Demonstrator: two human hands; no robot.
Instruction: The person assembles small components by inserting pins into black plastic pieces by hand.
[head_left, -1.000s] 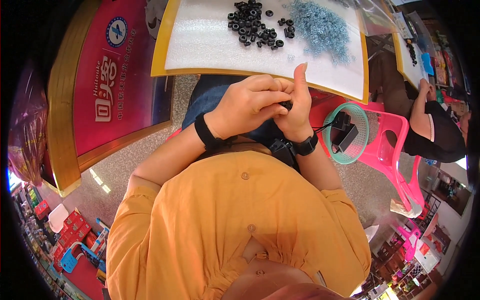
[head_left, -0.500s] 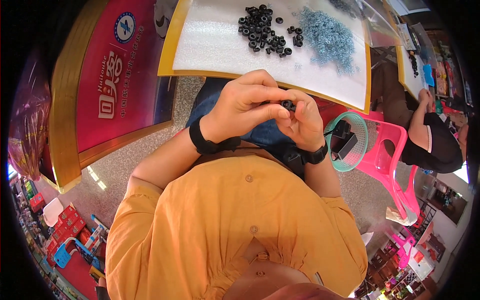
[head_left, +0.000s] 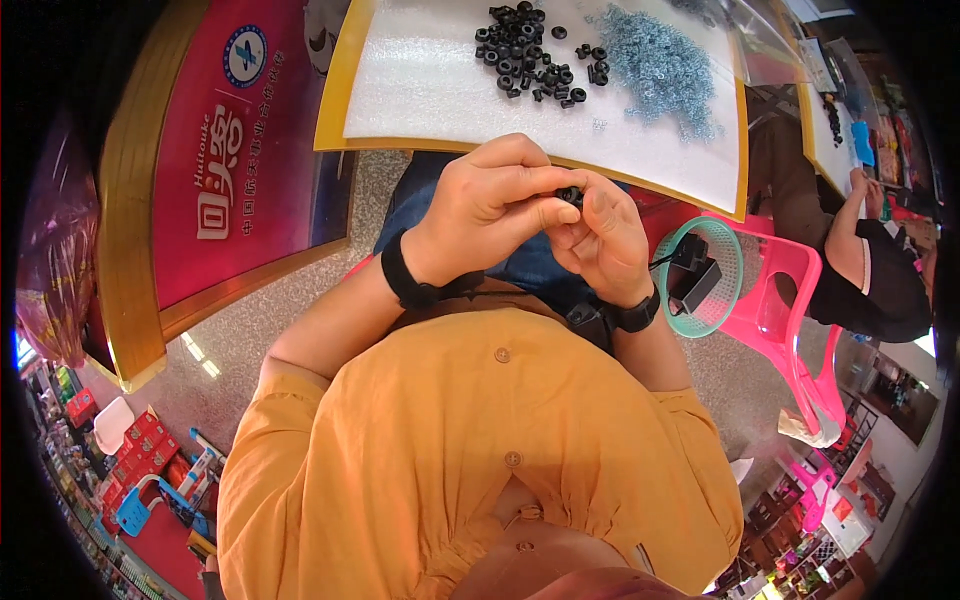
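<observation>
Both my hands meet just off the near edge of a table covered with white foam. Between the thumb and fingers of my left hand is a small round black part with a hole in it. The fingertips of my right hand close on the same part from the other side. On the foam ahead lies a pile of similar black parts, some ring-shaped, some like short spools. Right of them spreads a heap of tiny clear bluish pieces, too small to make out singly.
A green mesh basket with black boxy items stands on a pink plastic chair to my right. Beyond it, another person sits at a second table. A pink-red panel with a wooden frame stands left.
My hands have shifted slightly up, and the black part between them has turned a little. The view has moved slightly; the piles look the same.
</observation>
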